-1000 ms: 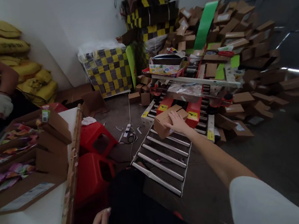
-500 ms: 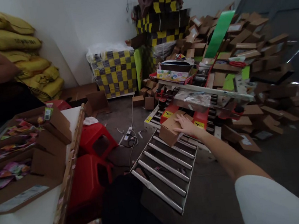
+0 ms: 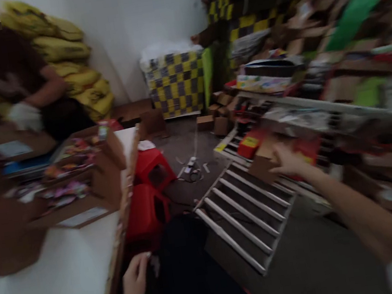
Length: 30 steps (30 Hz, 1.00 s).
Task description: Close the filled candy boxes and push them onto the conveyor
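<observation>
Nearest, the left hand [image 3: 135, 282] hangs loosely curled and holding nothing, just off the worn front edge of the white worktop [image 3: 55, 288]. Bare grey floor [image 3: 308, 267] lies open to the right of the slanted metal roller conveyor [image 3: 246, 218]. No writing can be read (the picture is blurred). At the conveyor's far end, the right hand [image 3: 288, 163] rests flat and spread on the small brown cardboard box [image 3: 265, 161], touching but not gripping it. Two red plastic stools [image 3: 149, 192] stand between worktop and conveyor.
</observation>
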Motion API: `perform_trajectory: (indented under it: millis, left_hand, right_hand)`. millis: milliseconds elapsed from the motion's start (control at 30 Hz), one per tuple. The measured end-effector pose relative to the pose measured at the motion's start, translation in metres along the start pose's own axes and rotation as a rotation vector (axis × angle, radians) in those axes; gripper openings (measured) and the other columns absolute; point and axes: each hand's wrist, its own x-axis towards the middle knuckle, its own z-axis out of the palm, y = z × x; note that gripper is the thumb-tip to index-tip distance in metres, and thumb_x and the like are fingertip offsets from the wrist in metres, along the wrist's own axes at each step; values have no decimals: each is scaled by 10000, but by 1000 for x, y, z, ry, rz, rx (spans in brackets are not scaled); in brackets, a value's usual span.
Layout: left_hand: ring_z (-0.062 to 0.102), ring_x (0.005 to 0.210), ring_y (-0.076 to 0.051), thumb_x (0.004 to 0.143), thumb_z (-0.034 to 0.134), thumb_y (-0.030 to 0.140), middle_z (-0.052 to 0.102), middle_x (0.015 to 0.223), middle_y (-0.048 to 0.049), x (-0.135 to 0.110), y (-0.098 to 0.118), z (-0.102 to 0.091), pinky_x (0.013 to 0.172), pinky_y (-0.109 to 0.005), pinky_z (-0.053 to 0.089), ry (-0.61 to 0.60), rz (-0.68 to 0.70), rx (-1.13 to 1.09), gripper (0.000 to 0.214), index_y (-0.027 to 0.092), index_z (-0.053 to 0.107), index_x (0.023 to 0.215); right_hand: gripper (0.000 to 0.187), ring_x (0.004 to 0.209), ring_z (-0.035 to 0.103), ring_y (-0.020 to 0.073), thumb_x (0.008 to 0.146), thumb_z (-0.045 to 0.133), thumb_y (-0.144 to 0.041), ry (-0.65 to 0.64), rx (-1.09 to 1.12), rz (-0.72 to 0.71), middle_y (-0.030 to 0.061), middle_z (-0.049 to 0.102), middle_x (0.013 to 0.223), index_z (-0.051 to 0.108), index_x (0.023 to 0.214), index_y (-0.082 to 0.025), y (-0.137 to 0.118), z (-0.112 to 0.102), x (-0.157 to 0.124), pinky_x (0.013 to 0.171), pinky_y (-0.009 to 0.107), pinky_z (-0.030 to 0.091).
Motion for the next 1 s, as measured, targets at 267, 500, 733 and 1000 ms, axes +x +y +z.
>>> perform_trajectory:
  millis: [267, 500, 733, 1000]
  left_hand:
    - [586, 936, -233, 875, 508, 380, 587, 1034, -142, 81, 58, -102, 850, -393, 486, 597, 384, 480, 326, 133, 574, 1078]
    - [582, 947, -270, 832, 532, 248, 667, 937, -114, 169, 77, -159, 847, -373, 402, 96, 312, 851, 120, 172, 604, 891]
    - [604, 878, -252, 794, 512, 292, 699, 873, -84, 95, 57, -209, 816, -357, 385, 16, 264, 825, 144, 203, 620, 831]
    - [612, 775, -237, 823, 482, 385, 663, 761, -54, -51, 53, -244, 768, -365, 415, 111, 161, 796, 203, 227, 607, 794]
  right_hand:
    - [416, 918, 657, 313, 777, 424, -507, 143, 404, -408, 166, 692, 967, 647, 935, -194, -83, 99, -59, 829, 417, 508]
    - [448, 456, 582, 204, 839, 340, -522, -288, 662, -328, 8, 574, 454, 582, 571, -257, -173, 130, -166, 486, 292, 450]
    - [302, 741, 678, 227, 804, 454, -425, -373, 771, -424, 41, 726, 812, 689, 844, -238, -184, 131, -178, 682, 324, 523]
    - [367, 1054, 590, 218, 843, 553, -296, -373, 1013, -890, 109, 623, 1122, 574, 1192, -185, -366, 81, -221, 939, 379, 470]
